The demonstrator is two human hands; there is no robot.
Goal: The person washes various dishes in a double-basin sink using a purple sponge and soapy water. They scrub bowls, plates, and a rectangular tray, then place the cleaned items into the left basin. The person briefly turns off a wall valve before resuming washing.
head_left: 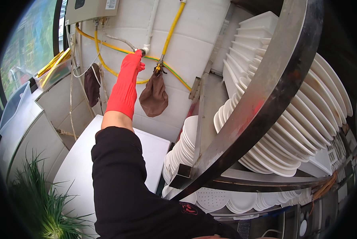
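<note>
My left hand point(132, 64), in a red rubber glove, reaches up to the tiled wall. Its fingers close around a dark fitting, apparently a valve point(143, 52), at the elbow of a white pipe point(150, 27). A braided hose point(118, 38) runs from this fitting to a wall-mounted water heater point(92, 10). Just right of the glove, a brown cloth bag point(154, 97) hangs below the end of a yellow corrugated hose point(173, 28). A yellow-green cable point(178, 74) passes behind the hand. My right hand is out of view.
A steel shelf frame point(256, 110) crosses close on the right, bearing stacked white plates point(286, 134) and rectangular dishes point(241, 44). More bowls point(181, 143) stand below. Under my arm is a white flat-topped surface point(77, 161). Green spring onions point(53, 221) lie lower left; a plastic bin point(54, 73) sits by the window.
</note>
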